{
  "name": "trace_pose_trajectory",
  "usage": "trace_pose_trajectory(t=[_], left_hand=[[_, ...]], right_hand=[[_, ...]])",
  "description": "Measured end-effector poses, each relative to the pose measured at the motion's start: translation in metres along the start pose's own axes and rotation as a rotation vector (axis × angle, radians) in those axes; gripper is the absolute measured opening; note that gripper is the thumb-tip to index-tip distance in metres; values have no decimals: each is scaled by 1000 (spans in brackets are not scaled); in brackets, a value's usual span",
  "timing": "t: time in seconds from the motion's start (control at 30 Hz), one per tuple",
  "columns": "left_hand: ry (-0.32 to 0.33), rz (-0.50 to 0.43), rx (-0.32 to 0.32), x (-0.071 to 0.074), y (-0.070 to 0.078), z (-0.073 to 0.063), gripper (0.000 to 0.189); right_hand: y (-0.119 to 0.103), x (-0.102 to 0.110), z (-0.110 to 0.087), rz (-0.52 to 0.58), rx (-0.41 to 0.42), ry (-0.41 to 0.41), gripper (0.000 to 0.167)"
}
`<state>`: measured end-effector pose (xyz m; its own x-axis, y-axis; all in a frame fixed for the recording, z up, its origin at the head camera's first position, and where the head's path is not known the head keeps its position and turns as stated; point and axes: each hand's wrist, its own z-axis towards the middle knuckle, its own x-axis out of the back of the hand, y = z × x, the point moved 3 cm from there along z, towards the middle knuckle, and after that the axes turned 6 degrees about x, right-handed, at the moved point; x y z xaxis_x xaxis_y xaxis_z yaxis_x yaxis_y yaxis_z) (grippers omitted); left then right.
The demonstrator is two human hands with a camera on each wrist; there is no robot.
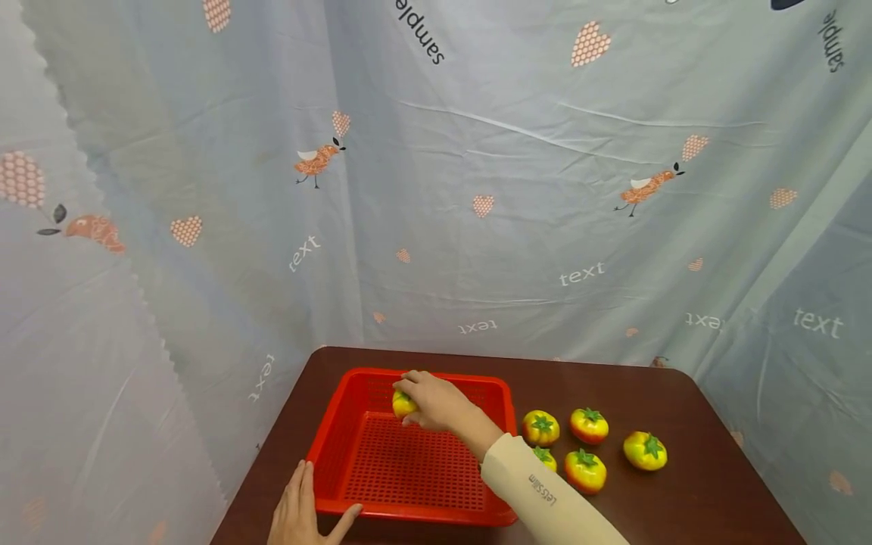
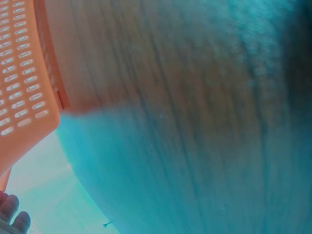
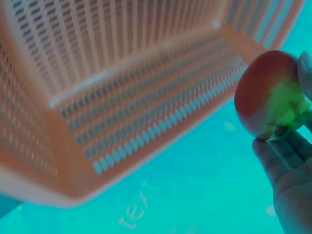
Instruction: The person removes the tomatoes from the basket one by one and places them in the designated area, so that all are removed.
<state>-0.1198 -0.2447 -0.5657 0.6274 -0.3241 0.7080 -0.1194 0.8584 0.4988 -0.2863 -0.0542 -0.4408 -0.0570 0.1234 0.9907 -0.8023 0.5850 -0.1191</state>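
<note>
My right hand grips a yellow-and-red tomato with a green star-shaped top, up over the left back part of a red plastic basket. In the right wrist view, thumb and fingers pinch the tomato beside its green top, with the perforated basket wall to the left. My left hand lies against the basket's front left corner, fingers straight along the outer side and thumb spread toward the front rim. Only its fingertips show in the left wrist view, below the basket wall.
Right of the basket, several more tomatoes stand on the dark brown table, one partly behind the right sleeve. A printed grey-blue curtain hangs behind the table and along both sides.
</note>
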Motion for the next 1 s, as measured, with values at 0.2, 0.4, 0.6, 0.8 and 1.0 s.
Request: trace_pose_trajectory(t=[0.2,0.4,0.6,0.8,1.0], left_hand=[[0,0,7,0,0,1,109],[39,-29,-12,-3,-2,-1,109],[33,-24,0,-5,-2,-1,110],[51,-37,-7,-6,-3,-3,111],[86,-65,-21,-6,-3,-3,112]], right_hand=[[28,28,-20,2,-18,83,65],[54,43,-40,14,-29,152,63],[80,62,-69,30,-71,248,62],[114,73,-107,28,-145,313,64],[140,78,-143,21,-179,350,64]])
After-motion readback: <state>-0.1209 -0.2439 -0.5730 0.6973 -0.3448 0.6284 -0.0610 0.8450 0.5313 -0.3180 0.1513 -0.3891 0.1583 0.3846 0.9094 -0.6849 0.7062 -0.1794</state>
